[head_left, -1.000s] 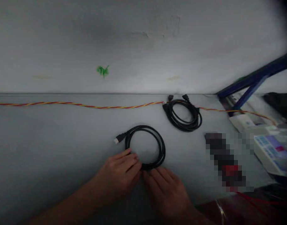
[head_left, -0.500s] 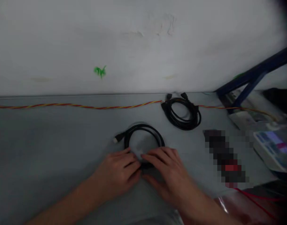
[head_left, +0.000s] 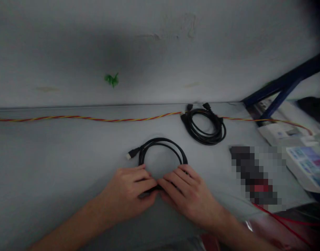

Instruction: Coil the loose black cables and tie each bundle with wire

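A black cable (head_left: pixel 162 141) lies coiled in a loop on the grey table. Its plug (head_left: pixel 133 153), with a pale tip like an HDMI connector, points out to the left. My left hand (head_left: pixel 135 184) is closed on the near left part of the coil, thumb below and fingers above. Opposite it, my right hand (head_left: pixel 184 186) grips the near right part, its fingers wrapped over the strands. The fingertips of both hands meet at the near side of the loop, hiding most of the cable there.
Farther back to the right lies a second coiled black cable (head_left: pixel 208 139). A twisted red and yellow wire (head_left: pixel 97 119) runs along the wall. At right are a blurred-out dark object (head_left: pixel 251 170), a white box (head_left: pixel 306 174), red leads (head_left: pixel 282 218) and a blue metal brace (head_left: pixel 285 87).
My right hand has closed down onto the coil, its thumb and fingers coming together. The right side of the loop has shifted slightly outward. My left hand stays nearly in place.
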Action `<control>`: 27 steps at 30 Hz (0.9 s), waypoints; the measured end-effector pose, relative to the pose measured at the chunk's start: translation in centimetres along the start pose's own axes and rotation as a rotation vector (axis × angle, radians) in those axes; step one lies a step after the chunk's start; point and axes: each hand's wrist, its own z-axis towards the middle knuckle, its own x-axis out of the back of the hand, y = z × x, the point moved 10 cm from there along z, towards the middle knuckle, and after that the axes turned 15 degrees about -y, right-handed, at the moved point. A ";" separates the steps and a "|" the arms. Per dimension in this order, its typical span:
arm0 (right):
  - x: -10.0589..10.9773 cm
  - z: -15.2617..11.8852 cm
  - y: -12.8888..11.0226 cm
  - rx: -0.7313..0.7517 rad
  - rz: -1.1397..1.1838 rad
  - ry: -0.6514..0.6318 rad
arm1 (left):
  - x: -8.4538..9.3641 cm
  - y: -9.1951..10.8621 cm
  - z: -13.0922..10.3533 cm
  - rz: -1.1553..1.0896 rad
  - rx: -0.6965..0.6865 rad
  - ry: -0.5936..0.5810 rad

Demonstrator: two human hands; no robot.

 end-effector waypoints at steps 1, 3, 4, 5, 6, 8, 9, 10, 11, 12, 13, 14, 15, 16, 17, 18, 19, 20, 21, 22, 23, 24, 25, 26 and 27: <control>0.3 0.0 -0.1 0.029 -0.008 0.024 | 0.2 0.0 0.0 -0.012 -0.005 0.008; 0.5 0.0 -0.4 0.092 -0.020 0.059 | 0.5 0.1 0.1 -0.032 -0.008 0.003; 0.5 -0.1 -0.4 0.122 -0.027 0.073 | 0.6 0.0 0.1 -0.042 -0.005 -0.004; 0.5 -0.1 -0.5 0.149 -0.034 0.090 | 0.7 0.0 0.1 -0.053 0.001 -0.006; 0.5 -0.2 -0.6 0.175 -0.046 0.112 | 0.7 -0.1 0.1 -0.064 0.004 -0.009; 0.4 -0.4 -0.7 0.205 -0.074 0.149 | 0.6 -0.2 0.1 -0.087 0.015 -0.025; 0.4 -0.5 -0.7 0.216 -0.087 0.164 | 0.6 -0.3 0.1 -0.095 0.023 -0.030; 0.3 -0.6 -0.8 0.227 -0.098 0.170 | 0.6 -0.4 0.1 -0.100 0.026 -0.028; 0.2 -0.7 -0.8 0.235 -0.105 0.167 | 0.6 -0.4 0.1 -0.102 0.025 -0.032; 0.1 -0.7 -0.9 0.239 -0.111 0.163 | 0.5 -0.4 0.1 -0.102 0.023 -0.040; 0.1 -0.8 -0.9 0.245 -0.112 0.159 | 0.4 -0.4 0.1 -0.102 0.022 -0.043; 0.1 -0.8 -1.0 0.250 -0.110 0.155 | 0.5 -0.5 0.1 -0.099 0.023 -0.039; 0.1 -0.8 -1.1 0.248 -0.104 0.144 | 0.5 -0.5 0.0 -0.094 0.023 -0.029; 0.1 -0.6 -1.0 0.229 -0.096 0.124 | 0.5 -0.5 0.0 -0.086 0.023 -0.023; -0.1 -0.4 -0.8 0.189 -0.079 0.093 | 0.5 -0.5 0.0 -0.075 0.030 -0.023; -0.3 -0.1 -0.4 0.129 -0.050 0.046 | 0.4 -0.5 0.0 -0.063 0.035 -0.026; -0.7 0.3 0.1 0.057 -0.009 -0.015 | 0.3 -0.5 0.0 -0.052 0.038 -0.030; -1.1 0.6 0.7 -0.018 0.041 -0.083 | 0.1 -0.4 0.0 -0.043 0.034 -0.044; -1.5 0.8 1.1 -0.079 0.094 -0.150 | -0.1 -0.4 0.1 -0.038 0.031 -0.062; -1.8 1.0 1.5 -0.122 0.146 -0.206 | -0.2 -0.4 0.1 -0.034 0.028 -0.071; -2.1 1.1 1.6 -0.146 0.189 -0.253 | -0.2 -0.4 0.0 -0.031 0.024 -0.064; -2.3 1.2 1.7 -0.161 0.221 -0.294 | -0.2 -0.4 0.0 -0.028 0.018 -0.055; -2.4 1.3 1.8 -0.176 0.246 -0.325 | -0.2 -0.4 -0.1 -0.026 0.014 -0.052; -2.5 1.4 2.0 -0.199 0.268 -0.346 | -0.2 -0.4 -0.1 -0.023 0.010 -0.050; -2.5 1.5 2.3 -0.227 0.288 -0.363 | -0.1 -0.4 -0.2 -0.020 0.003 -0.038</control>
